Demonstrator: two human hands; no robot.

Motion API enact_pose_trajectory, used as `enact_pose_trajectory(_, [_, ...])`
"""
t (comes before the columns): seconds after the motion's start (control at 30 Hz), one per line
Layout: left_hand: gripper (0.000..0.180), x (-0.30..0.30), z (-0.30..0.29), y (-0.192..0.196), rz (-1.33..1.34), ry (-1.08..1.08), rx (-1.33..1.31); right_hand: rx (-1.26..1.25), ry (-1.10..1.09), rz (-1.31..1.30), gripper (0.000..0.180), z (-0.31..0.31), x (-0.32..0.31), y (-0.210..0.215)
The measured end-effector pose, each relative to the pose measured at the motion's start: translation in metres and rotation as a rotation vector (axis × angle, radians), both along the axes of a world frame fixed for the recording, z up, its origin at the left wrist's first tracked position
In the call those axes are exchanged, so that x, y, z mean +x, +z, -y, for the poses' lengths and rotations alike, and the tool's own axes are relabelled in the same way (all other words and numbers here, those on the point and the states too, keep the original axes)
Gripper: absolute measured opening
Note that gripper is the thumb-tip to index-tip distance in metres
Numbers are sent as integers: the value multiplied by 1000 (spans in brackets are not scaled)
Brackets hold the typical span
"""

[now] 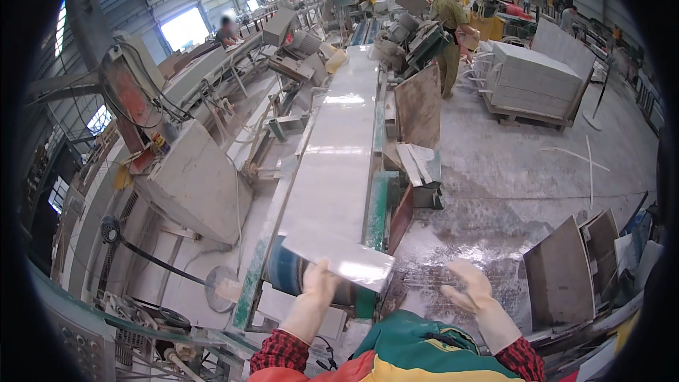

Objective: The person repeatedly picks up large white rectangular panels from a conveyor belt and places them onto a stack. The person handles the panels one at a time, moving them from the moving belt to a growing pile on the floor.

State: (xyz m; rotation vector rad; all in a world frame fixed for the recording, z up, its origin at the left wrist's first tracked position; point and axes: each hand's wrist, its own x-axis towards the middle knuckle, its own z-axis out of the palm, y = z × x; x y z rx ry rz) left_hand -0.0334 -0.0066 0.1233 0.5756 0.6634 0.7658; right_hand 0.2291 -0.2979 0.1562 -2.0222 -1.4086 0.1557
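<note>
A glossy white stone tile (341,257) lies skewed across the near end of the conveyor, its right corner jutting past the green frame (378,212). My left hand (318,293), in a pale glove, grips the tile's near edge; the thumb side is partly hidden. Beyond it, more glossy pale slabs (331,177) lie in a row along the belt. Below the tile shows the blue end roller (286,269). My right hand (472,288), gloved too, is held in the air right of the tile, fingers apart and holding nothing.
Brown boards (562,276) lean at the right. A wrapped stack of white slabs (534,79) sits on a pallet farther back, near a standing person (449,35). Machine heads with motors (407,28) flank the belt. A grey block-shaped housing (194,180) stands left. The floor (488,240) looks wet.
</note>
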Motion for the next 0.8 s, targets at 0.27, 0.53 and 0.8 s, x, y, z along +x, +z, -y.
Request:
enact_pose_trajectory(0.27, [30,-69,-56,-103,-81,355,-255,-148,-619,-555,54,150,26,-119])
enact_pose_trajectory(0.53, [36,-52,-61,-112,-143,350,-246,-265,-675,-648,52,174,-2,-140])
enact_pose_trajectory(0.8, [31,-39,-71,-104,-217,423,-209,-272,-554,-666,52,136,0,-135])
